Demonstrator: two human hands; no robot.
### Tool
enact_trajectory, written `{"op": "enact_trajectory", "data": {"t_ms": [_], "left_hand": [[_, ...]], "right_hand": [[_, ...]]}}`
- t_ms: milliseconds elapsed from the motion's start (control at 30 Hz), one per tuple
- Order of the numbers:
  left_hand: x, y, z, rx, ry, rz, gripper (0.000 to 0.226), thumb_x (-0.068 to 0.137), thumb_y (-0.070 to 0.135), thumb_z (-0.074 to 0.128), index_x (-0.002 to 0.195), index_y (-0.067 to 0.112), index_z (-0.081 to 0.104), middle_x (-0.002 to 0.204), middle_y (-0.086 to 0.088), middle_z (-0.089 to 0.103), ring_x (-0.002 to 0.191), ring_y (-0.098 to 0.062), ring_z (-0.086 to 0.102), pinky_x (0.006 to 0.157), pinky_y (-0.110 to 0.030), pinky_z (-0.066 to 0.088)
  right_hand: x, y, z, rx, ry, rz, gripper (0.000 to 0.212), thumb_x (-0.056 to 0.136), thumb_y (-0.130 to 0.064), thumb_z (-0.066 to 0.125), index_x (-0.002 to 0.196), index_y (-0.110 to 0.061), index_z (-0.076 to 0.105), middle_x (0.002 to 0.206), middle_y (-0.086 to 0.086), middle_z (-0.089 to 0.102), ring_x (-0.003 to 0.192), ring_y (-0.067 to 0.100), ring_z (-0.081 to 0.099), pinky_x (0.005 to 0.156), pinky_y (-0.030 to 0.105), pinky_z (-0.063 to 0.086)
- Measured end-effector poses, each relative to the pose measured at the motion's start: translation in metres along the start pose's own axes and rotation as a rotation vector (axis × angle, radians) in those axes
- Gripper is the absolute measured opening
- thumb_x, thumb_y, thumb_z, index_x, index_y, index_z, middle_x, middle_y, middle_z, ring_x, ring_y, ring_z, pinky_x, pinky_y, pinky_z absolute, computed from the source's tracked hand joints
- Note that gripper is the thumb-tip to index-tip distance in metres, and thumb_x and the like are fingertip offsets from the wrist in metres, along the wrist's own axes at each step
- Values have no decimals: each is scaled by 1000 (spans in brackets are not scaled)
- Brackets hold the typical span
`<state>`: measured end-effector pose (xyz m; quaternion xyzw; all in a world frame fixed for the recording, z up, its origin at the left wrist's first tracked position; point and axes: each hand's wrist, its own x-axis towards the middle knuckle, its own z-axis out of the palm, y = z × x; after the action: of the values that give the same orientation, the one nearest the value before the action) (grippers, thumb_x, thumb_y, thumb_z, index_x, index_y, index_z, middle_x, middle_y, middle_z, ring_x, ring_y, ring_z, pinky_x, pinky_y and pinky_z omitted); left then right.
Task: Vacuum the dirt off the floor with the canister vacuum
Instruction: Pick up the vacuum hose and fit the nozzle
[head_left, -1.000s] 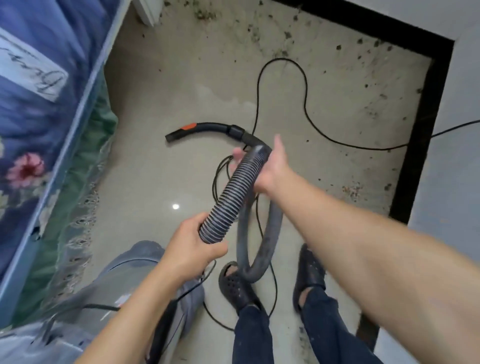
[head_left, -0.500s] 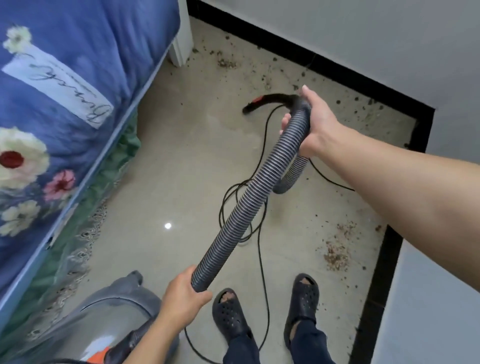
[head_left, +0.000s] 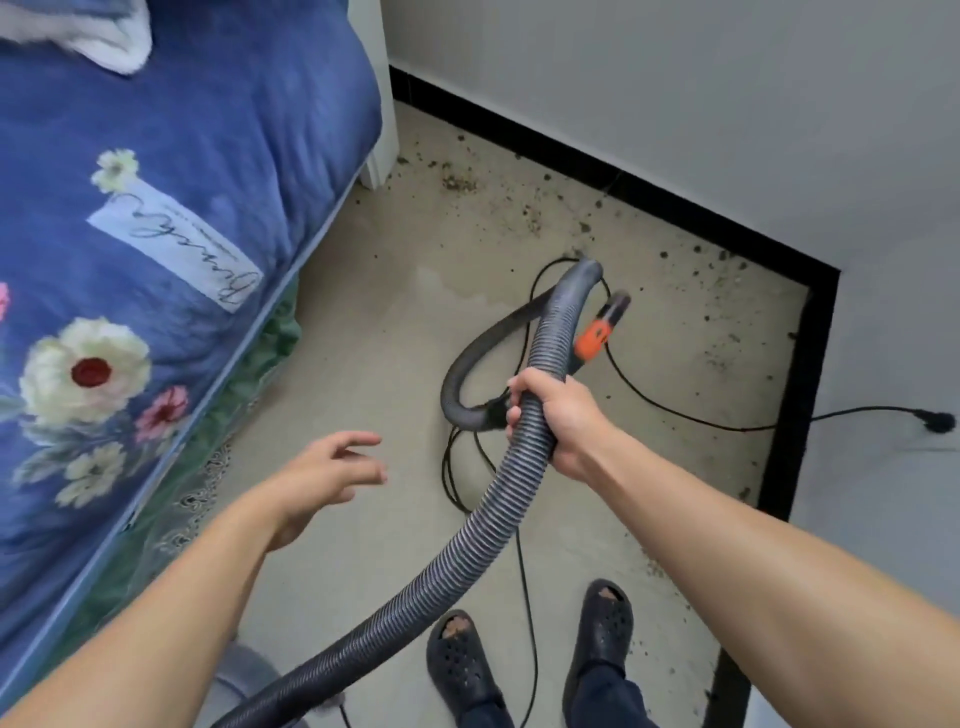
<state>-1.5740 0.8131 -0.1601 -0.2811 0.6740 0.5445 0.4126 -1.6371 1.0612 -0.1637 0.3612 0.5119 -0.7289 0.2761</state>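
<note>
Nearest are my feet in black perforated sandals (head_left: 462, 670), standing on the floor (head_left: 363, 322) at bottom centre-right. The grey canister vacuum (head_left: 244, 686) is only partly in frame at the bottom edge, left of my feet. The ribbed grey hose (head_left: 467, 561) leaves it and rises diagonally up-right to my right hand (head_left: 550, 421).

My right arm reaches in from lower right, nearly straight. The right hand wraps the hose with fingers curled fully round it, and that stretch is lifted off the floor. My left arm comes in from lower left. The left hand (head_left: 332, 473) is in the air left of the hose, not touching it, with fingers loosely spread toward the hose and holding nothing.

Past my right hand the hose climbs to a bend, loops back down-left and returns behind my fist. The black handle end with its orange piece (head_left: 592, 340) sticks out just right of the hose and is blurred.

The black power cord (head_left: 525, 597) lies looped on the floor under the hose. One run passes between my feet and another goes right to a plug (head_left: 937, 421) at the wall (head_left: 675, 104).

The bed (head_left: 182, 208) with its blue floral quilt closes the whole left side, its edge running diagonally. The black baseboard (head_left: 810, 364) closes the far and right sides, meeting in a corner, and the open floor is the strip between. Dirt (head_left: 460, 182) is scattered along the far baseboard, toward the corner, and near the white bed leg (head_left: 376, 156).
</note>
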Motion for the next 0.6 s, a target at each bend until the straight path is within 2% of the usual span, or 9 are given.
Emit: {"op": "enact_trajectory", "data": {"t_ms": [100, 167, 300, 433, 500, 600], "left_hand": [[17, 42, 1, -22, 125, 29, 28, 91, 19, 63, 118, 15, 60, 107, -11, 70, 105, -23, 65, 101, -41, 45], [29, 69, 13, -46, 135, 28, 24, 96, 27, 56, 114, 13, 61, 105, -13, 71, 105, -27, 65, 101, -43, 46], [58, 121, 47, -185, 92, 17, 39, 99, 46, 45, 111, 12, 60, 102, -14, 70, 102, -28, 65, 97, -43, 48], [95, 170, 63, -376, 52, -63, 59, 97, 59, 36, 120, 7, 54, 97, -20, 65, 89, -31, 64, 76, -40, 51], [113, 189, 68, -399, 49, -155, 66, 95, 62, 36, 128, 6, 47, 108, -25, 62, 94, -36, 64, 73, -42, 51], [141, 217, 73, -450, 35, -250, 73, 94, 61, 43, 141, 5, 35, 135, -27, 49, 112, -45, 56, 76, -50, 50]], "right_hand": [[-12, 3, -2, -61, -27, -33, 18, 86, 4, 60, 89, -8, 47, 65, 8, 51, 49, 20, 50, 51, 32, 48], [-17, 3, -4, -143, -58, -70, 20, 84, 5, 61, 90, -8, 47, 67, 9, 52, 50, 20, 51, 51, 32, 49], [-21, 4, 3, -233, -170, -47, 21, 80, 6, 62, 90, -8, 49, 67, 10, 55, 48, 22, 53, 54, 34, 50], [-17, -2, 9, -232, -229, 22, 21, 81, 3, 62, 91, -10, 49, 68, 9, 55, 50, 21, 56, 56, 35, 50], [-20, -3, 3, -265, -237, 63, 23, 81, 4, 62, 91, -10, 48, 71, 9, 54, 50, 20, 57, 55, 33, 50], [-28, -3, -14, -324, -283, 94, 25, 71, 0, 65, 88, -12, 50, 63, -1, 54, 55, 20, 59, 57, 37, 53]]}}
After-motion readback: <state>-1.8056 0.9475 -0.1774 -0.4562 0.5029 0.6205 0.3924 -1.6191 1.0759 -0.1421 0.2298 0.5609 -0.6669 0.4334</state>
